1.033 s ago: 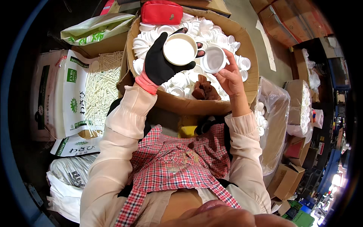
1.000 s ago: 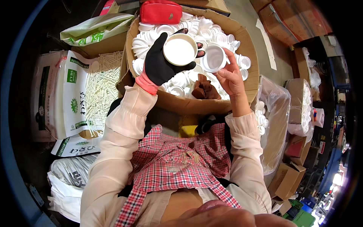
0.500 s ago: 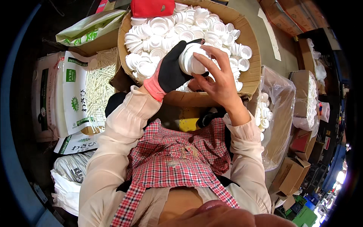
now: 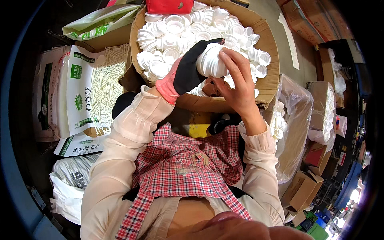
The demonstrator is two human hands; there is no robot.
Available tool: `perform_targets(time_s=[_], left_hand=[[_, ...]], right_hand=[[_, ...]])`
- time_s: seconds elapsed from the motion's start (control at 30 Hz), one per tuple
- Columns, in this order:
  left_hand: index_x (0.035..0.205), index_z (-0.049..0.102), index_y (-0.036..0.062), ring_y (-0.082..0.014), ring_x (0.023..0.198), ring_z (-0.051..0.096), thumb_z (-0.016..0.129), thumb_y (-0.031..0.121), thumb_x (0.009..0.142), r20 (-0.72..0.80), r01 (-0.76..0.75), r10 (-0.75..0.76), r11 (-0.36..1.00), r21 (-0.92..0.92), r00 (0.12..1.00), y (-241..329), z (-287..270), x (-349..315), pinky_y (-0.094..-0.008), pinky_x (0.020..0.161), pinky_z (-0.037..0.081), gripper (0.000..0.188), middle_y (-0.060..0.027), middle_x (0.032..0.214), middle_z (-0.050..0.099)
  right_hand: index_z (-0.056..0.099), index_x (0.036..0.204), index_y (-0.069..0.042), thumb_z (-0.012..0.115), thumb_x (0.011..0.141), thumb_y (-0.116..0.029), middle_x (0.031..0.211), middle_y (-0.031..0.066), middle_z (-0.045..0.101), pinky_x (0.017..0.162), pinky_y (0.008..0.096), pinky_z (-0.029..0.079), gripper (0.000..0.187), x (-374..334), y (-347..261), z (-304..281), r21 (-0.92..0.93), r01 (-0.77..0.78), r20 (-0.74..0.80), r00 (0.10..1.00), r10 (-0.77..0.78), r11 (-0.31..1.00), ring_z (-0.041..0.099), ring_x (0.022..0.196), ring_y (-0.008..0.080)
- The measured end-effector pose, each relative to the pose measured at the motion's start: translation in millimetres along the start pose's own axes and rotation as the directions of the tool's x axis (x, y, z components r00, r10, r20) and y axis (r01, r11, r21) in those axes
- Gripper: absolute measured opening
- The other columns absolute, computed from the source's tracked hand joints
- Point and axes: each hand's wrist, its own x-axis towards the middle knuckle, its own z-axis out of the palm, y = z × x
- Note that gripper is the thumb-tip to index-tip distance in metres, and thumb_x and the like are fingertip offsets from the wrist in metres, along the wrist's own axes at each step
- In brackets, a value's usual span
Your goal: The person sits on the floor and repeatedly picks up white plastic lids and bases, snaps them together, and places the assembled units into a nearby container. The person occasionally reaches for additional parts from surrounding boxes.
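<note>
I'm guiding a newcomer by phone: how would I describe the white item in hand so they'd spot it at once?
Find the big open cardboard box heaped with white round pieces. Over its near side, a black-gloved left hand and a bare right hand hold a ridged white item. Unlike the similar pieces below, it alone is raised between two hands.

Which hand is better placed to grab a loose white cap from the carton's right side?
Right, probably: the bare right hand sits nearer those loose white caps, its fingers at the edge of the held white piece, while the gloved left hand cradles it from the left.
</note>
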Motion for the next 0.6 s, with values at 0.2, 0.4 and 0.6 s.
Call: perform_targets(time_s=[0.2,0.4,0.6], left_hand=[[0.133,0.044,0.0044,-0.0172,0.11,0.055,0.065,0.006,0.083,-0.025,-0.061,0.061,0.998,0.012,0.998,9,-2,-1,-0.0294,0.094,0.044,0.054,-0.0078,0.123,0.055],[0.135,0.044,0.0046,-0.0132,0.107,0.055,0.068,0.016,0.084,0.08,0.358,-0.375,0.768,-0.532,0.924,26,5,3,-0.0279,0.093,0.044,0.058,-0.0062,0.122,0.056],[0.139,0.04,0.0042,-0.0143,0.117,0.049,0.07,0.014,0.082,0.105,0.348,-0.346,0.782,-0.517,0.933,24,16,-3,-0.029,0.1,0.04,0.065,-0.0052,0.131,0.05]], right_hand=[[0.056,0.121,-0.005,0.076,0.061,0.004,0.12,0.0161,0.053,0.088,0.04,0.046,0.064,3,-4,2,0.015,0.0,-0.005,1.0,0.0,1.0,0.053,0.107,0.034],[0.049,0.128,-0.004,0.074,0.068,-0.004,0.123,0.0142,0.051,0.091,0.0384,0.045,0.065,7,-8,-4,0.136,-0.142,-0.032,0.988,0.148,0.98,0.052,0.11,0.0313],[0.064,0.097,0.003,0.032,0.096,-0.057,0.078,0.0053,0.062,0.063,0.0235,0.042,0.068,10,7,26,0.755,-0.63,0.194,0.483,0.854,0.184,0.055,0.068,0.0116]])
